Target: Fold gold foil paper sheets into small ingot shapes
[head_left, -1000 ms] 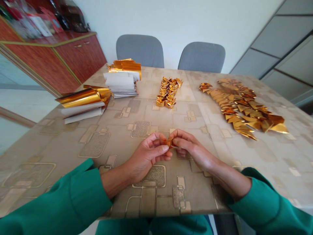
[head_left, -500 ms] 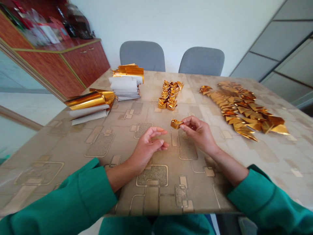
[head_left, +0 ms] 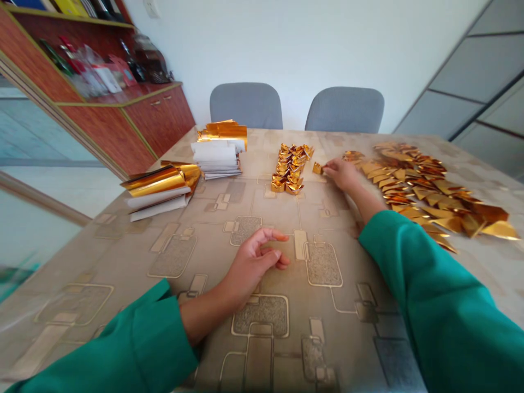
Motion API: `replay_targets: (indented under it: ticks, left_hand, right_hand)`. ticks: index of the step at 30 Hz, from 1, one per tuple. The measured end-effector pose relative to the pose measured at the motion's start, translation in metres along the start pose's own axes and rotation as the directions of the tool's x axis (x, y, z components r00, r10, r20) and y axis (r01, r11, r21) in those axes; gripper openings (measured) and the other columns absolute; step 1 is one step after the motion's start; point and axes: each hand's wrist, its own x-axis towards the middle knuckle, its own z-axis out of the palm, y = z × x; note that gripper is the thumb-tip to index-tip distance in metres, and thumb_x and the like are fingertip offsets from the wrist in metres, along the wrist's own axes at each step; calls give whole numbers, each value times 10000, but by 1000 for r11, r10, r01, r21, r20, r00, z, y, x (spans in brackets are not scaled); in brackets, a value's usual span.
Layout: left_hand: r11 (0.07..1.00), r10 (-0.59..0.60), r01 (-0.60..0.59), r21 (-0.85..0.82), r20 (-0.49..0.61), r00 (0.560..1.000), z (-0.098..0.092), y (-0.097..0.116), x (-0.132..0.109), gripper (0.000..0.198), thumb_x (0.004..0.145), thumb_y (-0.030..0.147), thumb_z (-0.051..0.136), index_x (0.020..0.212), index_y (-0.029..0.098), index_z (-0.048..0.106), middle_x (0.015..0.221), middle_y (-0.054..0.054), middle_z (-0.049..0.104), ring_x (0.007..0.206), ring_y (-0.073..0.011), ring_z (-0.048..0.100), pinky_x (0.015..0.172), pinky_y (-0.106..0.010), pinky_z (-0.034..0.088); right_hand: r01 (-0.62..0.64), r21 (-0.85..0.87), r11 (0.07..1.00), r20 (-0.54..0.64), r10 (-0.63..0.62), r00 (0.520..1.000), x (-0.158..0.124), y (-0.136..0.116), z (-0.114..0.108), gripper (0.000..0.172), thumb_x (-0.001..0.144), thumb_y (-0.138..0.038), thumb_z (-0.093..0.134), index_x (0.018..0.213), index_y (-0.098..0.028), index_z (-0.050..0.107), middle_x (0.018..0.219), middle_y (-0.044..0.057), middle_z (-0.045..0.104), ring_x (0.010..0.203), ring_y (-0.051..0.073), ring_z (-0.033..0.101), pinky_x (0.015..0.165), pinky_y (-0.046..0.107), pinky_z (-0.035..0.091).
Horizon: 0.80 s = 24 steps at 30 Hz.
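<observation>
Two hands are working over a table. The right hand [head_left: 341, 173] is reaching far out, and the left hand [head_left: 256, 262] is resting closer to the person. The right fingers [head_left: 328, 168] are bunched together and touching a small folded gold piece [head_left: 317, 168], but I cannot tell if they are squeezing it. The piece is sitting on the table just beside a row of folded gold pieces [head_left: 289, 170]. Its long side seems to be running left to right, though it is too small to be sure. The row is stretching away from the person and leaning a little to the right. The left hand is lying half open with its fingers gently curled, and it is holding nothing.

A big pile of gold paper triangles [head_left: 426, 185] is spreading out to the right of the right hand. Two stacks of gold and white paper [head_left: 161, 183] [head_left: 219, 150] are sitting to the left of the row. The table [head_left: 82, 305] is wearing a shiny tan cover with square shapes on it. Green sleeves [head_left: 426, 295] are covering both arms. Two grey chairs [head_left: 246, 106] [head_left: 344, 111] are standing at the far side, in front of a white wall [head_left: 286, 43]. A reddish-brown cabinet [head_left: 159, 117] is standing at the back left, with bags and bottles [head_left: 102, 73] sitting on it.
</observation>
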Motion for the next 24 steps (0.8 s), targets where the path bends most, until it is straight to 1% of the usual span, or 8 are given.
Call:
replay_targets:
  ticks: [5, 11, 16, 19, 21, 22, 24]
  left_hand:
    - [1000, -29, 29, -2, 4, 1000, -1, 0, -1, 258, 821, 220, 616, 1071, 163, 587, 728, 2, 682, 704, -115, 608, 702, -241, 436]
    - [998, -58, 58, -7, 9, 998, -2, 1, 2, 264, 811, 219, 621, 1068, 166, 588, 718, 4, 682, 696, -121, 606, 702, -251, 438]
    - [999, -33, 33, -1, 21, 999, -2, 1, 1, 243, 817, 212, 614, 1054, 161, 594, 726, -3, 685, 688, -120, 608, 709, -258, 452]
    - [1000, -15, 15, -6, 27, 1000, -3, 1, 0, 222, 815, 204, 606, 1032, 158, 600, 717, -5, 676, 686, -123, 611, 703, -259, 463]
    - [1000, 2, -2, 9, 29, 1000, -2, 2, 1, 206, 807, 201, 603, 1007, 156, 607, 720, -6, 669, 686, -125, 614, 698, -260, 474]
    - [1000, 13, -14, 24, 29, 999, -2, 3, 2, 196, 802, 201, 602, 993, 155, 612, 747, -12, 673, 687, -124, 616, 695, -261, 480]
    - [996, 41, -44, 77, 37, 998, -3, 6, 4, 177, 796, 201, 599, 964, 152, 621, 850, -33, 690, 698, -121, 625, 693, -264, 493]
  right_hand:
    - [18, -2, 1000, -6, -18, 1000, 34, -1, 21, 138, 801, -280, 638, 899, -206, 701, 844, 64, 735, 758, 203, 636, 658, 278, 444]
    - [36, 34, 999, -5, -36, 999, 51, 1, 34, 174, 786, -245, 623, 929, -192, 706, 889, 72, 742, 784, 205, 648, 693, 287, 465]
    - [7, 87, 996, -2, -7, 1000, 55, -2, 35, 226, 764, -224, 616, 974, -190, 694, 935, 89, 746, 844, 234, 660, 753, 320, 489]
    - [-33, 147, 989, 5, 33, 999, 53, -7, 32, 328, 743, -194, 609, 1066, -196, 668, 937, 90, 752, 856, 237, 672, 759, 332, 509]
    - [-58, 200, 978, 13, 56, 998, 48, -11, 28, 375, 734, -161, 586, 1102, -187, 650, 919, 92, 758, 838, 233, 682, 738, 332, 525]
    - [-70, 229, 971, 16, 68, 998, 44, -13, 25, 374, 732, -150, 574, 1097, -180, 648, 904, 95, 759, 822, 231, 687, 722, 330, 532]
    - [-93, 286, 954, 19, 91, 996, 35, -17, 17, 316, 736, -146, 563, 1035, -174, 660, 869, 102, 759, 774, 223, 691, 688, 325, 543]
